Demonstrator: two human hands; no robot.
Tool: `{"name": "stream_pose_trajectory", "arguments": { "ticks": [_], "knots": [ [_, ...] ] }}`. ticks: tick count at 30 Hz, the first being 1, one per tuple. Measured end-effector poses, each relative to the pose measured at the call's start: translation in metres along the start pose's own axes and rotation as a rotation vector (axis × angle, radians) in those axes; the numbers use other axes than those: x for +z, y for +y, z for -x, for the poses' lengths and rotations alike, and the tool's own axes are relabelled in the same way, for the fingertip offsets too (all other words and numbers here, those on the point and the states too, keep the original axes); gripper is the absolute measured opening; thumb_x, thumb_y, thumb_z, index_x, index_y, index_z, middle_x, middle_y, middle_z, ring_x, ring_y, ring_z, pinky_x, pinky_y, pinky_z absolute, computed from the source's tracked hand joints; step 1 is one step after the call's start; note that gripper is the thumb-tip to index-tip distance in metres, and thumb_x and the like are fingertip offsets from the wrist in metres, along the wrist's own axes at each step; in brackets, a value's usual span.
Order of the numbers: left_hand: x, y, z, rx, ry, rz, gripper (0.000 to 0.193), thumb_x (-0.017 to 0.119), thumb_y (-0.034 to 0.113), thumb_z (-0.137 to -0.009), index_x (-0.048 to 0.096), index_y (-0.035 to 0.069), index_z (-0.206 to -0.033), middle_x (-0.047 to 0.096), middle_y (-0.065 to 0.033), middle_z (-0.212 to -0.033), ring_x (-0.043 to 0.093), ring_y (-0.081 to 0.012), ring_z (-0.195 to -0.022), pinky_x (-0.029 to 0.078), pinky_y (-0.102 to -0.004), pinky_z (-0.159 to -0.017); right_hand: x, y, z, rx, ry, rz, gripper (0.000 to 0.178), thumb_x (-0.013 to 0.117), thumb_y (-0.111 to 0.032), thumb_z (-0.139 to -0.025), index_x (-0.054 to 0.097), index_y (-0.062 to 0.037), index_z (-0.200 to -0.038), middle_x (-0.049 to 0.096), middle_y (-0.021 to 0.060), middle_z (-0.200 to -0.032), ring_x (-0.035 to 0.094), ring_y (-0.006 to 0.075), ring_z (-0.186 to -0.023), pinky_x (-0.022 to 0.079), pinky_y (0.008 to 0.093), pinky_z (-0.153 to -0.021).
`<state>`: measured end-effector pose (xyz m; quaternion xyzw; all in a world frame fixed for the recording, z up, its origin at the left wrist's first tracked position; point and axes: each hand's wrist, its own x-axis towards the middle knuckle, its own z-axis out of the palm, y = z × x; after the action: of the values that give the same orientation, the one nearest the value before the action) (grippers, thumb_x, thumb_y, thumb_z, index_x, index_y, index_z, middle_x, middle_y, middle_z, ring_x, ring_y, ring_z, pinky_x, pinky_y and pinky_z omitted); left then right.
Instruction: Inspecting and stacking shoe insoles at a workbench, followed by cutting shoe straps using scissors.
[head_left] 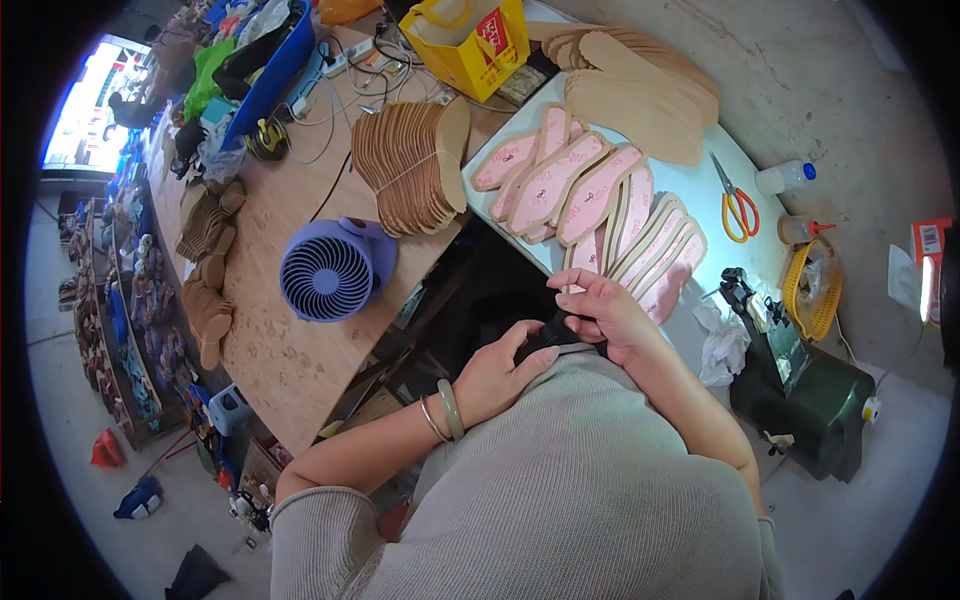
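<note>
Close to my body at lap height, my left hand [492, 378] is closed beside black material [553, 328]; what its fingers hold is hidden. A jade-coloured bangle [451, 410] and a thin metal one ring that wrist. Just to the right, my right hand [612, 312] has its fingers curled and pinched together over the same black material; anything in the pinch is too small to name. Beyond the right hand, pink-faced insoles [560, 185] with tan edges lie overlapping on the white table [520, 225]. Orange-handled scissors [738, 207] lie to their right.
A purple fan [328, 272] and a bundle of tan insole boards [405, 165] stand on the wooden table [290, 370]. More tan boards [640, 95] lie behind the pink insoles. A yellow bag [465, 45] sits at the back. A dark green sewing machine [800, 400] stands right.
</note>
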<state>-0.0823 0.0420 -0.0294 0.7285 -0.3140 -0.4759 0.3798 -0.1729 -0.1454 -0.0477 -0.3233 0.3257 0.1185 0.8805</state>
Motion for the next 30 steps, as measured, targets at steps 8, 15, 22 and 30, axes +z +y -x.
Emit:
{"name": "stream_pose_trajectory", "arguments": {
  "ticks": [8, 15, 22, 30],
  "knots": [
    [0.01, -0.004, -0.009, -0.05, -0.014, 0.039, 0.046, 0.054, 0.036, -0.095, 0.049, -0.002, -0.121, 0.06, -0.0132, -0.099, 0.058, -0.0189, -0.092, 0.046, -0.0299, -0.084, -0.016, -0.01, -0.007, -0.11, -0.076, -0.058, 0.016, 0.057, -0.01, -0.091, 0.056, -0.0059, -0.107, 0.059, 0.0025, -0.077, 0.052, 0.0056, -0.055, 0.036, 0.017, -0.046],
    [0.009, -0.012, -0.014, -0.19, -0.064, 0.313, 0.04, 0.046, 0.034, -0.099, 0.056, -0.003, -0.114, 0.058, -0.003, -0.098, 0.052, -0.0102, -0.09, 0.042, -0.0244, -0.086, -0.035, -0.006, -0.001, -0.299, 0.264, 0.108, 0.017, 0.052, -0.008, -0.093, 0.052, -0.0017, -0.108, 0.067, 0.0103, -0.096, 0.066, 0.0159, -0.077, 0.051, 0.024, -0.068],
    [0.005, -0.023, -0.024, -0.533, -0.208, 0.735, 0.04, 0.044, 0.039, -0.1, 0.062, 0.004, -0.106, 0.062, -0.0016, -0.096, 0.055, -0.0091, -0.086, 0.044, -0.0249, -0.084, -0.049, 0.025, 0.021, -0.434, 0.36, 1.121, 0.022, 0.069, -0.017, -0.082, 0.062, 0.0003, -0.095, 0.065, 0.0105, -0.074, 0.064, 0.0177, -0.066, 0.049, 0.0293, -0.063],
    [0.0, -0.006, -0.032, -0.754, -0.283, 0.876, 0.046, 0.045, 0.043, -0.098, 0.063, 0.002, -0.109, 0.065, -0.0055, -0.101, 0.061, -0.0125, -0.086, 0.049, -0.0279, -0.083, -0.034, 0.023, 0.03, -0.352, 0.127, 1.07, 0.027, 0.067, -0.028, -0.082, 0.063, -0.0036, -0.093, 0.067, 0.0129, -0.081, 0.065, 0.0311, -0.077, 0.049, 0.0389, -0.069]
  ]
}}
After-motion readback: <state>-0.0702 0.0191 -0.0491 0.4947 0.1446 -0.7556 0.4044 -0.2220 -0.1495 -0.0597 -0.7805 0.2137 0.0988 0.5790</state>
